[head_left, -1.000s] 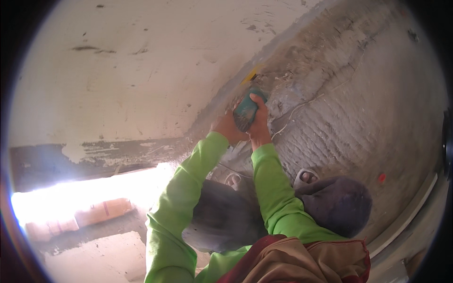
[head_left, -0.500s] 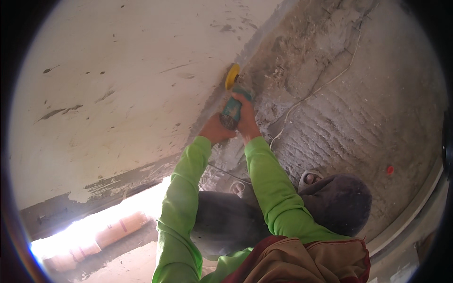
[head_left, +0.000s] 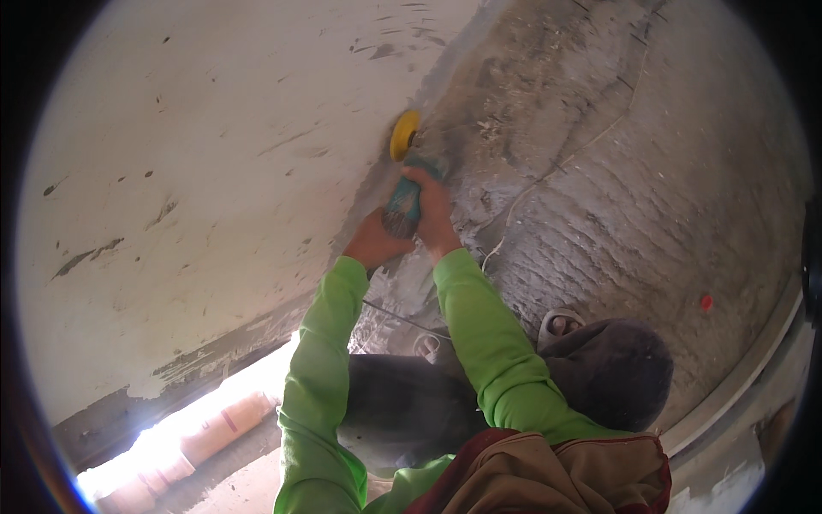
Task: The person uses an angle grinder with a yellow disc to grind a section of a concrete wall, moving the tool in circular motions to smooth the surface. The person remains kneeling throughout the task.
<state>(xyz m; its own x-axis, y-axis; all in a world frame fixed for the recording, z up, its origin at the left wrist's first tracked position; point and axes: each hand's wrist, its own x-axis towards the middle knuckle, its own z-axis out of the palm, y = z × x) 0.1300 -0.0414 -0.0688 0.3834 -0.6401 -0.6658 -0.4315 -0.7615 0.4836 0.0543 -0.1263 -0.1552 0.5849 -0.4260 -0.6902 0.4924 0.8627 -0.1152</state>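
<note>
Both my hands hold a teal angle grinder (head_left: 402, 200) with a round yellow disc (head_left: 404, 135) at its far end. My left hand (head_left: 377, 241) is closed round the rear of the body, and my right hand (head_left: 434, 212) wraps its right side nearer the head. The disc stands edge-on at the foot of the pale wall (head_left: 223, 171), along the dark strip where wall and floor meet. Whether it touches the wall I cannot tell. A dark cord (head_left: 407, 317) runs below my hands toward my feet.
Rough, dusty grey floor (head_left: 599, 231) spreads to the right, crossed by a thin pale cord (head_left: 548, 174). A small red piece (head_left: 706, 302) lies there. My sandalled foot (head_left: 561, 325) is near my bent knee. At lower left lies a pale roll-like object (head_left: 224, 424) beside bright light.
My hands and the grinder have shifted slightly left in the picture. The wall marks have also slid left, so my view has turned a little. The grip is the same.
</note>
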